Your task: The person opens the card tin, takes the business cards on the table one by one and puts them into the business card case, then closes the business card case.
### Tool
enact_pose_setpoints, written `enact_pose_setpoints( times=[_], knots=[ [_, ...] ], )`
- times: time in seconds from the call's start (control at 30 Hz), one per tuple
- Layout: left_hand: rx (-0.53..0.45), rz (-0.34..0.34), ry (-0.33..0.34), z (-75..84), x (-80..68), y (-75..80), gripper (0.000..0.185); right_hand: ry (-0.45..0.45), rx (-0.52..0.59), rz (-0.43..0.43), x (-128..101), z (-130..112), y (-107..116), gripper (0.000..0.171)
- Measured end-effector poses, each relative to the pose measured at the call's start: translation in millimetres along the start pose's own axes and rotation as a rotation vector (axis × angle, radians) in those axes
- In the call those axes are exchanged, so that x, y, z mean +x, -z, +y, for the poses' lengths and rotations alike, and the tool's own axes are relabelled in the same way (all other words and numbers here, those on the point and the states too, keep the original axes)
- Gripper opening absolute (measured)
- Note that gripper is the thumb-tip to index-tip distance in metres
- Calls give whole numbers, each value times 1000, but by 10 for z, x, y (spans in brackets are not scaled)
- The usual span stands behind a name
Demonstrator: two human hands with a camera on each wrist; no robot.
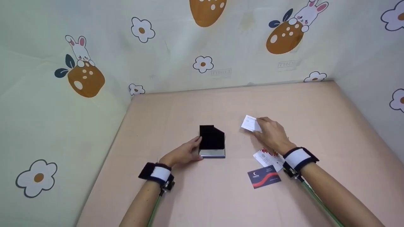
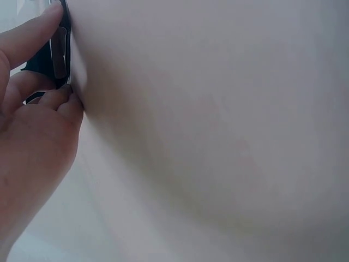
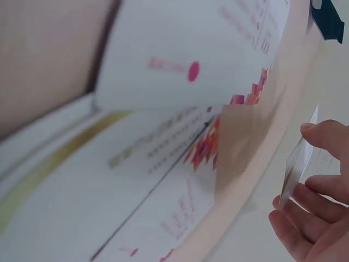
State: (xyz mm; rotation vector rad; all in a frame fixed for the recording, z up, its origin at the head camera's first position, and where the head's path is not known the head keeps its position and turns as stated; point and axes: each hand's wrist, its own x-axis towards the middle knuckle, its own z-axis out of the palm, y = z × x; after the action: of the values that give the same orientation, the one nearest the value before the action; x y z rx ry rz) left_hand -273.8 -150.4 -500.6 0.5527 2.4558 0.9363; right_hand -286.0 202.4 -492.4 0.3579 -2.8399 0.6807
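Nearest the camera, the two forearms come in from the near edge of the desk [image 1: 202,201], each with a dark and white strap at the wrist. Just beyond the right forearm a dark blue card [image 1: 264,178] with a red swoosh lies flat, and a white card with red print [image 1: 267,157] lies just beside it, partly under the right wrist.

The right hand [image 1: 273,135] holds a small white card [image 1: 251,123], pinched between thumb and fingers [image 3: 327,136]; the right wrist view shows it edge-on and lifted clear of the desk, tilted up, probably so it can be carried rather than slid. It sits to the right of the black card case [image 1: 212,142] and a little farther away, near it but not touching.

The case stands open in the middle of the desk, its black lid raised and a silver base toward the near side. The left hand [image 1: 186,153] rests against the case's left edge, with fingers [image 2: 32,33] curled onto it and the thumb lower down; this grip seems meant to keep the light case steady and its lid up.

Beyond the desk, pale cloth printed with rabbits, flowers and orange eggs hangs along the far side and both flanks.
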Motion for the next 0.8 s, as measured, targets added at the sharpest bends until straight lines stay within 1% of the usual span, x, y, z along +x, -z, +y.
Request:
enact_pose_setpoints(
  times=[0.07,0.2,0.3,0.47,0.6,0.8],
  knots=[
    [4,2,-10,2,1,5,80,23,11,5,-1,-36,0,54],
    [15,1,-7,2,-3,3,80,60,21,-2,5,-116,1,55],
    [19,1,-1,1,-7,0,80,86,12,-3,17,-176,-6,54],
    [15,4,-16,-5,0,4,80,167,-26,23,32,-257,-56,51],
    [20,-6,-34,-13,12,3,80,222,-34,39,27,-304,-103,50],
    [21,1,-46,-25,25,7,81,264,-24,44,37,-380,-148,50]
  ],
)
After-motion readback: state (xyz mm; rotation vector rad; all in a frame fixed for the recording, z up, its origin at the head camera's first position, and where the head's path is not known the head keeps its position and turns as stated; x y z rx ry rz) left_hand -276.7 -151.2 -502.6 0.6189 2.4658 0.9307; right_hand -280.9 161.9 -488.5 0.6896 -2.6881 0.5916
